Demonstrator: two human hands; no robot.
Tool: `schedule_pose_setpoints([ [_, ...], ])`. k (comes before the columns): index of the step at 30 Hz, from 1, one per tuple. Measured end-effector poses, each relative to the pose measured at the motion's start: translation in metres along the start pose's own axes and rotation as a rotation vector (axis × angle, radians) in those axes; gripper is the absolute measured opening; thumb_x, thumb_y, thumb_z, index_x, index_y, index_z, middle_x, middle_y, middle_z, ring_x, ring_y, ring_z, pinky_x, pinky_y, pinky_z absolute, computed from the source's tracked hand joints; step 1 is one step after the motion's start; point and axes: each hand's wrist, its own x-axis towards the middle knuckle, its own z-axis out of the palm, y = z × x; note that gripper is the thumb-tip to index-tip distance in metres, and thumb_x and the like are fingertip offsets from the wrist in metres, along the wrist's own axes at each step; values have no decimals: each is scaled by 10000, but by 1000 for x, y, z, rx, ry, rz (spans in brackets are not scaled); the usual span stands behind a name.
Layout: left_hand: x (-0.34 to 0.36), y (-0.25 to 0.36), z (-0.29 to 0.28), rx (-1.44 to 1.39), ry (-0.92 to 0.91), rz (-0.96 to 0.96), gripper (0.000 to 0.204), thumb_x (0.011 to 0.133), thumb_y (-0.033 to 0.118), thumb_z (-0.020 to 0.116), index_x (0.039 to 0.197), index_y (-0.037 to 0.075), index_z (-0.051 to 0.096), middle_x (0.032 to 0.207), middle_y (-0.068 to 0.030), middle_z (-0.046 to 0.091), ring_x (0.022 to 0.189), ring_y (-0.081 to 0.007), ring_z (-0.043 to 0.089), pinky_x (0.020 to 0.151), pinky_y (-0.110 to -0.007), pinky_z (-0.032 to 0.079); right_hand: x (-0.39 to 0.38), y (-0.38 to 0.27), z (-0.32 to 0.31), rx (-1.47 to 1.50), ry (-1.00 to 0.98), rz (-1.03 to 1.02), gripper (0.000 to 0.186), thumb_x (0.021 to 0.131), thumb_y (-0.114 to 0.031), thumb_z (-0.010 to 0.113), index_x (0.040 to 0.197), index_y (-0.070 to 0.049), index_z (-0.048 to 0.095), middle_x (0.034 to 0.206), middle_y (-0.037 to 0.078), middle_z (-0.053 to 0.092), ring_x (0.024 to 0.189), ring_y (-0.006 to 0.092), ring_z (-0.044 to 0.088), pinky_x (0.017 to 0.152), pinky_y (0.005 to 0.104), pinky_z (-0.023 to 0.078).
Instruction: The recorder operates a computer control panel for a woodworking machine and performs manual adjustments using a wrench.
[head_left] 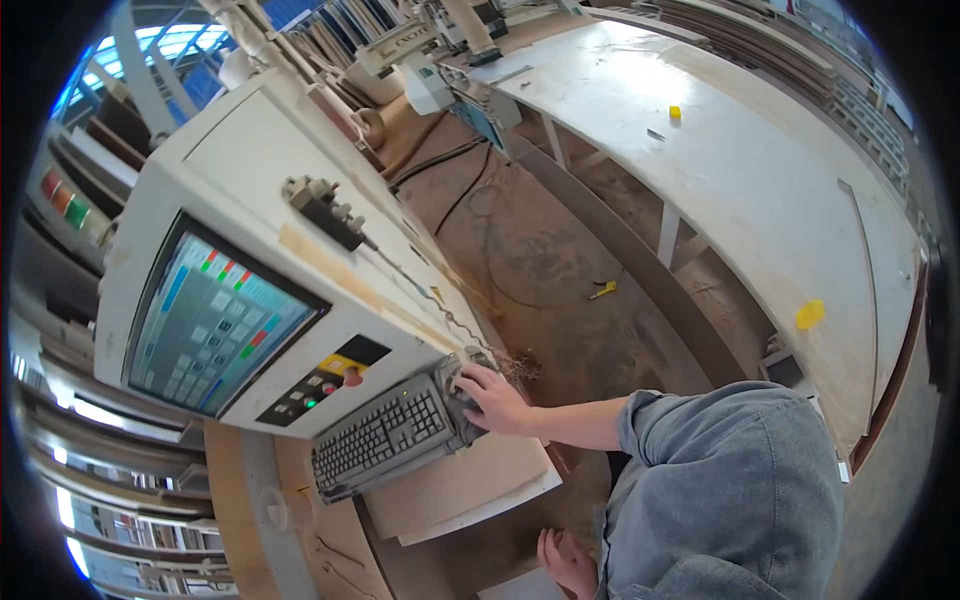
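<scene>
My right hand (492, 400) is closed over a dark computer mouse (452, 384) at the right end of a dusty keyboard (385, 440). The palm and fingers hide most of the mouse. Low in the picture, my left hand (568, 562) hangs by my body, its fingers loosely bent and holding nothing I can see. Above the keyboard, a lit screen (225, 315) is set into a pale machine cabinet (230, 150). Between them sits a button panel with a red knob (352, 377) and a glowing green button (312, 403).
A dark control box with knobs (325, 212) lies on the cabinet, its cord trailing down. A yellow air gun (603, 290) rests on the dusty floor. On the long white table (740, 190) are a yellow block (675, 112) and another yellow piece (810, 314). Brown board (460, 500) juts below the keyboard.
</scene>
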Motion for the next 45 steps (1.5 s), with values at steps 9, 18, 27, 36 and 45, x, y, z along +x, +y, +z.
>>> schedule_pose_setpoints([
  [9, 138, 65, 119, 23, -540, 111, 466, 884, 264, 680, 1280, 37, 590, 1315, -169, 578, 1162, -359, 575, 974, -400, 477, 11, 98, -68, 361, -205, 168, 520, 867, -163, 683, 1341, -86, 484, 1414, 116, 466, 1189, 321, 543, 949, 369, 477],
  [18, 349, 182, 333, -13, -890, 21, 436, 896, 232, 646, 1265, 9, 578, 1251, -171, 611, 1059, -363, 607, 903, -382, 496, 96, 300, -145, 574, -940, 998, 259, 954, -245, 625, 1128, -55, 659, 983, 85, 696, 837, 229, 644, 749, 332, 514],
  [27, 552, 167, 513, -159, -783, 35, 386, 876, 186, 683, 1217, 15, 622, 1222, -130, 637, 1030, -282, 644, 876, -339, 510, 294, 514, -157, 465, -379, 950, 271, 967, -232, 617, 1152, -38, 656, 979, 53, 698, 834, 139, 626, 737, 274, 500],
  [36, 861, 173, 666, -56, -766, -37, 336, 888, 153, 663, 1194, 16, 640, 1120, -115, 673, 930, -262, 654, 837, -343, 517, 598, 708, -110, 318, -169, 842, 258, 956, -187, 626, 1162, -34, 645, 950, 28, 668, 789, 121, 577, 732, 254, 480],
  [45, 1209, 238, 819, 31, -816, 328, 444, 881, 211, 687, 1271, 17, 596, 1215, -150, 632, 997, -310, 646, 892, -375, 510, 901, 907, -104, 343, 172, 683, 244, 970, -112, 593, 1195, -27, 632, 1034, 36, 683, 864, 107, 601, 772, 219, 472],
])
